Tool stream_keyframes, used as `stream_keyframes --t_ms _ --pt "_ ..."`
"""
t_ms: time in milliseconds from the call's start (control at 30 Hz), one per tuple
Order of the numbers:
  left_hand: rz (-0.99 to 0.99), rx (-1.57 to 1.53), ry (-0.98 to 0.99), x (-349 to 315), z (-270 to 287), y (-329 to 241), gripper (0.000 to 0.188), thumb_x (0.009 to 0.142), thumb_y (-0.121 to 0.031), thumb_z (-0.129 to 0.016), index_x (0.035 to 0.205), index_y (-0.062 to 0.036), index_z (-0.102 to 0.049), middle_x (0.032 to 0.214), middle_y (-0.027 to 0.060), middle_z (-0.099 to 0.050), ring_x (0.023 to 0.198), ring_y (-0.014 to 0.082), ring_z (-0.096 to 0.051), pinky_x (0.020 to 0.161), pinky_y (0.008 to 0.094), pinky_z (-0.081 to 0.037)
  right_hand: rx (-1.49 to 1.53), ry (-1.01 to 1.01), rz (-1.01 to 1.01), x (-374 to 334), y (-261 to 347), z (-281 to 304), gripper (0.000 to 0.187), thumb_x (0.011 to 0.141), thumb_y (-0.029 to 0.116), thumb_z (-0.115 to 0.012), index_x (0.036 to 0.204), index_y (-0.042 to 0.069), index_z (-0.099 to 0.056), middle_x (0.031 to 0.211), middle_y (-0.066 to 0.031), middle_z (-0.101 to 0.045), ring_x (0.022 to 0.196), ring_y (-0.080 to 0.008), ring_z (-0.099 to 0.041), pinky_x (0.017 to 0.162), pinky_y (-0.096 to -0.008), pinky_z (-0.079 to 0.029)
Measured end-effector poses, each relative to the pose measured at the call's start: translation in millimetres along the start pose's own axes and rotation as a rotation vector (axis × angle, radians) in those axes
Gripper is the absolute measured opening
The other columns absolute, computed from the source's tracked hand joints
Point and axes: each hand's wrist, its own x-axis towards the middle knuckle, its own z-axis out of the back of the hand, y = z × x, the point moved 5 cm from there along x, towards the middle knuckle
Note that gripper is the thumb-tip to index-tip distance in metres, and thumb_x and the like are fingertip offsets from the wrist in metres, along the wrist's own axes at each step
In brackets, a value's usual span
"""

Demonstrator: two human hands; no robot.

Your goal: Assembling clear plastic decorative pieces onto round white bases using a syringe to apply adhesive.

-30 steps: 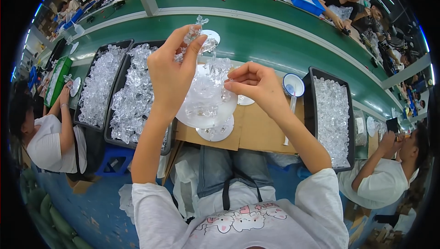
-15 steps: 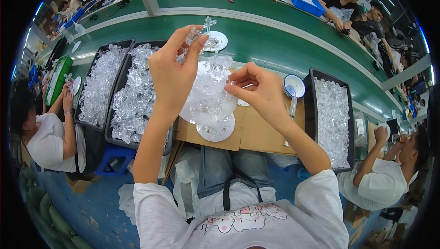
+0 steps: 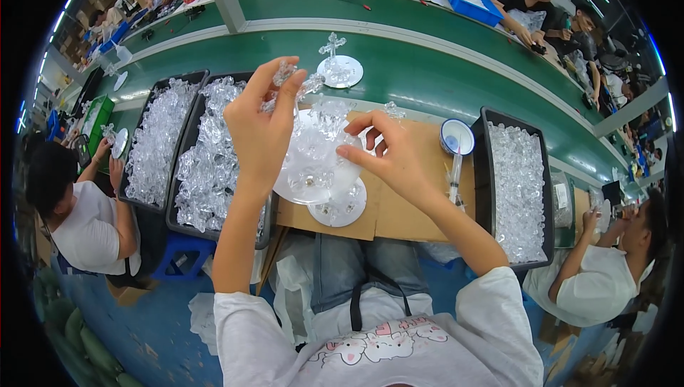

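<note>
My left hand (image 3: 258, 120) is raised, its fingers closed round small clear plastic pieces (image 3: 311, 86). Below it stands a clear plastic assembly (image 3: 331, 120) above a large white disc (image 3: 283, 189). On the assembly's right side is my right hand (image 3: 395, 155), thumb and forefinger apart, with nothing visible between them. The fingertips are close to the clear parts; whether they touch I cannot tell. A smaller round base (image 3: 340, 217) with clear parts sits nearest me. Farther back, a clear cross-shaped ornament (image 3: 333, 45) stands upright on a round white base (image 3: 349, 80).
Black bins of clear pieces stand left (image 3: 160, 145), (image 3: 206, 152) and right (image 3: 514, 194). A blue-rimmed bowl (image 3: 456, 130) and a syringe (image 3: 454, 173) lie on the cardboard (image 3: 410, 212). Co-workers sit left (image 3: 92, 223), right (image 3: 602, 273) and across the green bench (image 3: 427, 77).
My left hand has lowered and moved slightly left with its pieces, uncovering the cross-shaped ornament behind. My right thumb and forefinger, pinched together before, have spread apart and shifted left.
</note>
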Motion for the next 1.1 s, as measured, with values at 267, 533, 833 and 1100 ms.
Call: stream_keyframes --t_ms 267,533,833,1100 --pt "0.074 0.032 0.023 15 35 29 0.017 0.082 -0.009 -0.062 0.096 -0.0006 -0.063 0.075 0.0021 -0.061 0.066 0.0042 -0.053 0.059 0.0183 -0.042 -0.312 -0.099 0.092 103 -40 30 0.034 0.075 0.019 -0.066 0.106 0.01 -0.054 0.104 -0.0068 -0.055 0.087 -0.018 -0.057 0.073 -0.03 -0.046" --pt "0.176 0.203 0.013 11 79 70 0.017 0.083 -0.006 -0.059 0.098 0.0004 -0.062 0.083 0.0029 -0.062 0.071 0.005 -0.055 0.063 0.0175 -0.042 -1.174 0.16 0.363 269 -208 18 0.039 0.074 0.023 -0.063 0.111 0.017 -0.054 0.11 -0.0065 -0.055 0.096 -0.0248 -0.055 0.073 -0.0373 -0.048" --pt "0.205 0.203 -0.049 10 104 92 0.018 0.084 -0.007 -0.06 0.1 0.0014 -0.061 0.083 0.0029 -0.062 0.071 0.0052 -0.056 0.063 0.0161 -0.04 -1.093 0.432 0.325 264 -146 15 0.018 0.075 0.03 -0.063 0.088 0.018 -0.065 0.076 -0.0042 -0.063 0.078 -0.0239 -0.06 0.065 -0.0377 -0.047" --pt "0.157 0.246 -0.066 4 102 70 0.018 0.084 -0.01 -0.061 0.1 -0.0019 -0.063 0.075 -0.0005 -0.06 0.062 0.0009 -0.047 0.054 0.0145 -0.031 -0.946 0.584 0.326 205 -95 -52 0.022 0.07 0.032 -0.066 0.088 0.02 -0.067 0.083 -0.0046 -0.067 0.079 -0.0243 -0.064 0.065 -0.0358 -0.051"
